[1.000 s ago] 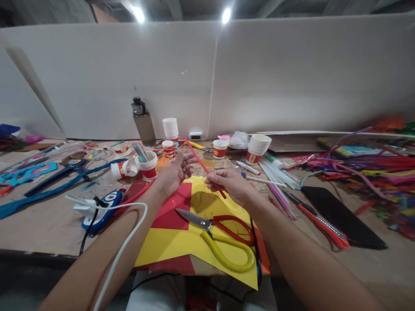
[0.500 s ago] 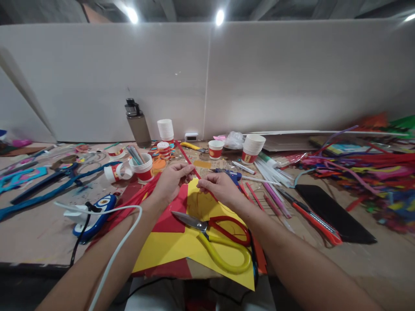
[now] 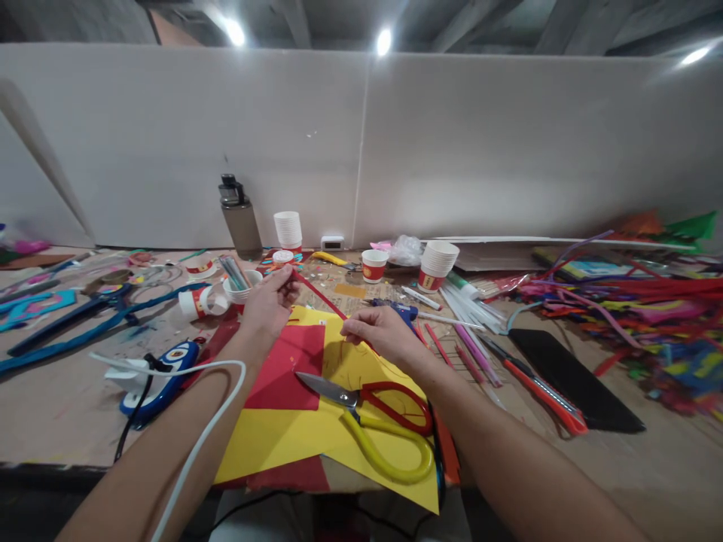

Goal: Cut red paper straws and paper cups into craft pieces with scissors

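Note:
A thin red strip [image 3: 321,296], which looks like a pipe cleaner, is stretched between my two hands. My left hand [image 3: 271,299] pinches its upper left end between thumb and fingertips. Lower down and to the right, my right hand [image 3: 376,331] is closed on it with thumb and forefinger. Beneath the hands lie yellow sheets [image 3: 276,436] with a red square sheet [image 3: 291,369] on top. Large scissors [image 3: 353,399], with one red and one yellow handle, rest on the sheets with their blades together, under and in front of my right hand.
A blue glue gun [image 3: 395,309] lies beyond my right hand. To the right are a utility knife [image 3: 542,391], a black phone-like slab [image 3: 576,380] and a colourful pile [image 3: 638,309]. Paper cups [image 3: 437,263] and a bottle [image 3: 241,222] stand behind. A white cable [image 3: 208,433] crosses my left forearm.
My left hand has moved left and slightly up, away from the right hand, so a longer red length shows between them. My right hand stays nearly in place.

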Available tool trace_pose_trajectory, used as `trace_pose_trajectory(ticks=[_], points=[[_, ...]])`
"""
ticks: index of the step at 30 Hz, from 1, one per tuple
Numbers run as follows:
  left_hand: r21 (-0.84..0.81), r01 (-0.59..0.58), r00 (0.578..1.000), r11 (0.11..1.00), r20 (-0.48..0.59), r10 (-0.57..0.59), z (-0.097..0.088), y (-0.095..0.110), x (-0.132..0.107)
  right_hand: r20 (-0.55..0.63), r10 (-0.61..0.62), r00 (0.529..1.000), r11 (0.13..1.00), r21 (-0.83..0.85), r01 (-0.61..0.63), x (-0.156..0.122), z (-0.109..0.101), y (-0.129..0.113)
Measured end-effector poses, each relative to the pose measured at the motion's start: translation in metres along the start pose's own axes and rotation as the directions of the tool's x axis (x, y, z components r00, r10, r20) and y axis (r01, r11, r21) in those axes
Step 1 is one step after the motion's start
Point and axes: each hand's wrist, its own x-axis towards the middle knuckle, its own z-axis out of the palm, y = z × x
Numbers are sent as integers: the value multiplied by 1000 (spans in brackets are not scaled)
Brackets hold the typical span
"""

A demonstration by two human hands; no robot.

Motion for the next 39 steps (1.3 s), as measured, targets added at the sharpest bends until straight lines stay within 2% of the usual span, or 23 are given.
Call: trace_pose_trajectory(ticks=[4, 7, 10, 11, 13, 14, 17, 20, 22, 25, 27, 29, 34, 39], points=[[-63, 26, 1000, 998, -14, -26, 1, -4, 1, -15, 26, 1000, 975, 221, -22, 1, -3, 3], [47, 131, 986, 990, 97, -135, 6, -18, -8, -9, 74, 997, 882, 468, -62, 2, -4, 5], [228, 235, 905, 945, 303, -298, 14, -35, -25, 65, 97, 993, 798, 591, -116, 4, -4, 9], [260, 233, 868, 937, 378, -321, 16, -38, -30, 94, 90, 991, 784, 607, -129, 4, -4, 10], [303, 227, 822, 926, 451, -349, 18, -41, -39, 157, 83, 984, 774, 612, -163, 4, -3, 12], [316, 221, 818, 923, 455, -352, 19, -40, -41, 187, 86, 979, 775, 605, -184, 4, -3, 12], [335, 202, 845, 920, 416, -337, 18, -35, -43, 240, 105, 965, 788, 571, -228, 3, -2, 13], [342, 175, 850, 923, 421, -317, 17, -32, -40, 231, 111, 967, 832, 510, -217, 2, -3, 10], [351, 137, 867, 926, 410, -283, 16, -32, -37, 183, 88, 979, 895, 417, -158, 3, -2, 10], [415, 14, 908, 910, 375, -185, 15, -35, -35, 10, 12, 1000, 990, 141, -13, 5, 0, 12], [474, -87, 917, 876, 382, -116, 14, -36, -36, -83, -61, 995, 997, -60, 56, 6, 1, 15], [521, -168, 911, 837, 406, -69, 13, -38, -37, -104, -111, 988, 982, -162, 93, 6, 3, 17], [568, -237, 908, 788, 418, -29, 15, -40, -42, -95, -158, 983, 970, -202, 136, 5, 3, 19], [558, -209, 925, 803, 379, -22, 16, -41, -44, -114, -185, 976, 963, -218, 157, 6, 1, 18]])
